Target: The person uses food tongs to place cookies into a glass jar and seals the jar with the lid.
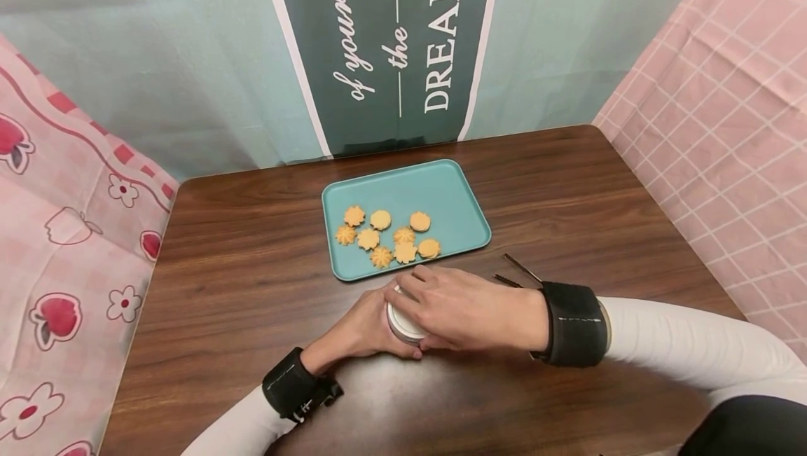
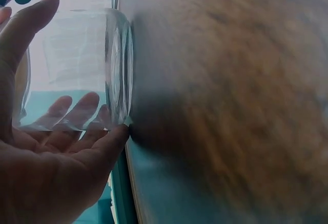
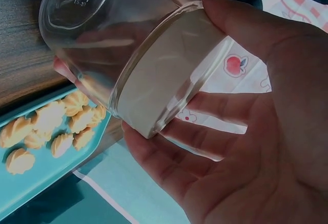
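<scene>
Just off the six o'clock edge of the teal tray [image 1: 403, 193] of cookies [image 1: 386, 237], the left hand [image 1: 359, 333] steadies a clear glass jar [image 1: 403, 323] on the tabletop [image 1: 252, 246], fingers wrapped around its body, while the right hand [image 1: 463, 305] curls over its white lid [image 3: 164, 88], gripping it as if to twist.

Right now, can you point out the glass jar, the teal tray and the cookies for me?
glass jar [image 3: 102, 44], right wrist view, on its clear side wall.
teal tray [image 1: 435, 193], head view, on a bare part of its floor.
cookies [image 1: 368, 239], head view, on one star-shaped cookie mid-cluster.
</scene>
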Tool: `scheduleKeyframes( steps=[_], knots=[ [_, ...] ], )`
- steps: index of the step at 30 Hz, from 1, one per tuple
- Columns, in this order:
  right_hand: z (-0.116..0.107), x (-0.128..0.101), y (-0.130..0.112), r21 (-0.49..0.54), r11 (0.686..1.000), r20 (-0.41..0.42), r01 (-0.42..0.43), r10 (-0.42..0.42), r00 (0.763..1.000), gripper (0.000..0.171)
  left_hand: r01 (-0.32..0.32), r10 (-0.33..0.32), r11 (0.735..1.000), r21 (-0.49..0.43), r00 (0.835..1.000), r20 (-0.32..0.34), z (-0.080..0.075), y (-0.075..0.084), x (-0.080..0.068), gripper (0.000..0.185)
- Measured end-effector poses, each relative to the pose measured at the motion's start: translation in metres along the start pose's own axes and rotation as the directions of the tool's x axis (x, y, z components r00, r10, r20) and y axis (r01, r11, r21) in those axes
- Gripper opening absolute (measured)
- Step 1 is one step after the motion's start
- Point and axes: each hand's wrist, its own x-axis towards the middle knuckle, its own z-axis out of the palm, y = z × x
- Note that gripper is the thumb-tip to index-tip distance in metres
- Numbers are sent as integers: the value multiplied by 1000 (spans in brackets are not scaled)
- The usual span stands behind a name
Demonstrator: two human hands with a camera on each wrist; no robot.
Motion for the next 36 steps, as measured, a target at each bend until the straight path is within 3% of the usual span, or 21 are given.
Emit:
scheduleKeyframes(
  steps=[4,12,19,25,36],
  knots=[
    [0,0,0,-9,1000,-7,11,-11,1000,76,-23,23,1000,3,1000,1,-1,-1,0,104],
    [-1,0,3,-24,999,-38,38,-39,999,71,11,-10,999,-48,1000,19,-1,-2,2,100],
    [-2,1,7,-47,995,-30,90,-92,995,75,-24,25,999,-36,999,35,-2,-2,1,98],
    [-4,4,9,-31,991,-43,133,-134,990,69,-29,30,999,-27,999,25,-3,0,-2,105],
    [-14,6,13,-4,986,27,169,-168,985,66,-25,26,1000,-11,997,67,-6,1,2,100]
  ],
)
